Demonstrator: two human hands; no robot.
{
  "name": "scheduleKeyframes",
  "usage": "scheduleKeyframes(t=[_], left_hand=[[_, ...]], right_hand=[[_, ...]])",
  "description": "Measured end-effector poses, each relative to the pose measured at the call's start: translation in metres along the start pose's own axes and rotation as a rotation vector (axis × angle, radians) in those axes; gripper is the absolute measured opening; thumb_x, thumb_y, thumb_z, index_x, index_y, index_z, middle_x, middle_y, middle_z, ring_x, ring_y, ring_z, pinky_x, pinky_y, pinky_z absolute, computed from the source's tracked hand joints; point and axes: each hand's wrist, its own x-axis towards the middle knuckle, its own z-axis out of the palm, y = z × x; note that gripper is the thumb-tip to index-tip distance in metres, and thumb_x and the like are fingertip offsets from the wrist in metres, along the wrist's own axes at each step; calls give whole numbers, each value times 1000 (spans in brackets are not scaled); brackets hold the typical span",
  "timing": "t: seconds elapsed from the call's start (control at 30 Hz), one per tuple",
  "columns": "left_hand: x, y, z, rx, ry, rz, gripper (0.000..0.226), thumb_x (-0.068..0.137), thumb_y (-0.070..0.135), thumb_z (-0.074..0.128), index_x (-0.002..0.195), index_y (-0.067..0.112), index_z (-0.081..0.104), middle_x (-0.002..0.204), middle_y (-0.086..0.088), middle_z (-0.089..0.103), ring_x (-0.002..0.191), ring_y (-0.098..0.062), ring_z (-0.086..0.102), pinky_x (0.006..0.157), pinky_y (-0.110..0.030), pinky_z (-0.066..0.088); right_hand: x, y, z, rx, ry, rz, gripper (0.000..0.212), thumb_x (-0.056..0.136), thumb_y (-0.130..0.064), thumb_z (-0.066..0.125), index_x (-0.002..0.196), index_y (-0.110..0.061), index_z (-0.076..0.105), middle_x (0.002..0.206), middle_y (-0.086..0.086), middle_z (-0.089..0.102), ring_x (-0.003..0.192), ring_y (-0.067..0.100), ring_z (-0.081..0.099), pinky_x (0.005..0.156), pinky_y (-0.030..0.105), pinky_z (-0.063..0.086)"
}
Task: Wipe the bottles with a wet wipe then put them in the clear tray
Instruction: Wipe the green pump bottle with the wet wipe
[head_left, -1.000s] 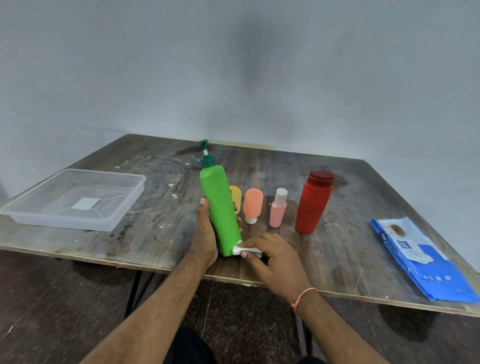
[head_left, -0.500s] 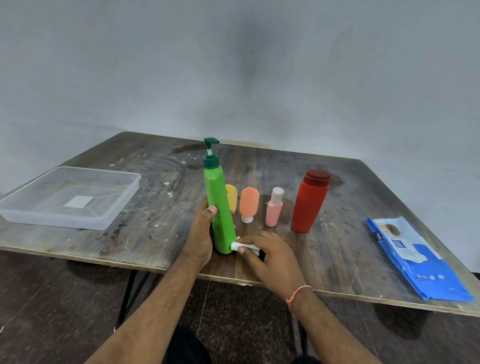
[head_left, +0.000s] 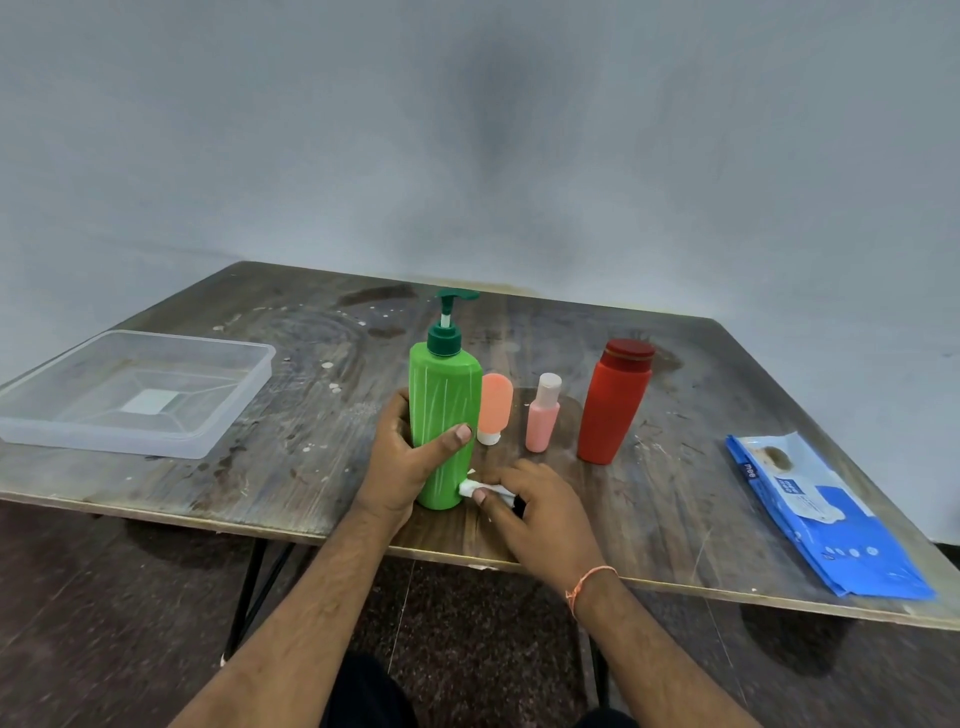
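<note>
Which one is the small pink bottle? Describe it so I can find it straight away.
Start at the tall green pump bottle that the left hand grips near the wooden table's front edge. Behind it to the right stands a row; the small pink bottle is between the peach squeeze tube and the tall red bottle. It alone has a pale, narrow cap.

A bare, plain room, its kind hard to tell: a worn, stained wooden table (head_left: 322, 467) on thin black metal legs (head_left: 248, 597), a blank grey wall (head_left: 467, 130), a dark speckled floor (head_left: 104, 623).
</note>
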Motion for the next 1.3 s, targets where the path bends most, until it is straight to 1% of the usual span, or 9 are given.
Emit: scheduleKeyframes(t=[0.23, 0.37, 0.5, 0.7, 0.83, 0.9, 0.97, 1.17, 1.3], left_hand=[[-2, -7, -8, -16, -82, -70, 62, 79, 34, 84, 131, 4, 68, 123, -24, 75, 117, -45, 71, 101, -63, 56], [-8, -4, -17, -18, -105, -120, 54, 79, 34, 82, 126, 8, 73, 122, -27, 74, 119, -48, 69, 104, -59, 56], [-11, 2, -17, -57, -78, -160, 51, 80, 40, 79, 123, 13, 75, 120, -27, 75, 115, -41, 73, 95, -49, 61], [-6, 6, -12, -183, 29, -217, 50, 88, 39, 73, 130, 12, 67, 119, -29, 75, 111, -42, 73, 98, -58, 58], [-4, 8, -12, -329, 72, -312, 67, 95, 59, 58, 134, 6, 68, 120, -26, 74, 110, -41, 73, 89, -56, 63], [-2, 7, -16, -404, 96, -333, 80, 99, 75, 36, 126, 11, 76, 118, -27, 73, 111, -46, 71, 95, -62, 59], [3, 5, -20, -445, 112, -341, 94, 95, 84, 26, 134, 11, 71, 120, -30, 71, 118, -52, 67, 104, -69, 52], [9, 0, -18, -445, 156, -371, 98, 95, 86, 29, 131, 4, 68, 116, -21, 73, 120, -48, 67, 107, -66, 51], [9, 3, -20, -444, 162, -347, 94, 97, 83, 24, 122, 8, 73, 108, -21, 74, 95, -40, 75, 89, -53, 62]], right_hand=[[2, 1, 1, -21, 9, 3, 22, 103, -45, 66, 122, -39, 76, 102, -25, 65, 96, 3, 56, 85, 27, 47], [3, 3, 3, -10, 3, -8, 27, 103, -52, 63, 121, -39, 76, 102, -23, 69, 95, 4, 58, 85, 30, 50], [2, 1, 5, -21, -37, -35, 31, 103, -59, 58, 124, -44, 75, 106, -24, 71, 96, 5, 58, 86, 31, 50], [6, -8, 7, 39, 16, -20, 26, 104, -57, 60, 122, -45, 75, 108, -25, 76, 96, 5, 63, 86, 36, 54], [11, -16, 12, 118, 33, -21, 16, 104, -48, 65, 119, -44, 70, 108, -28, 74, 95, 6, 66, 84, 40, 57], [14, -16, 15, 140, 42, -23, 16, 104, -44, 67, 119, -43, 72, 111, -29, 74, 99, 5, 68, 87, 38, 58], [18, -15, 17, 134, 58, -21, 19, 104, -44, 67, 120, -40, 75, 111, -26, 75, 102, 4, 68, 89, 38, 58], [28, -11, 23, 141, 99, -58, 20, 102, -36, 72, 120, -33, 80, 108, -20, 76, 101, 3, 68, 89, 33, 57], [28, -11, 24, 117, 124, -115, 17, 101, -30, 74, 117, -30, 81, 105, -20, 74, 98, 1, 66, 86, 27, 55]])
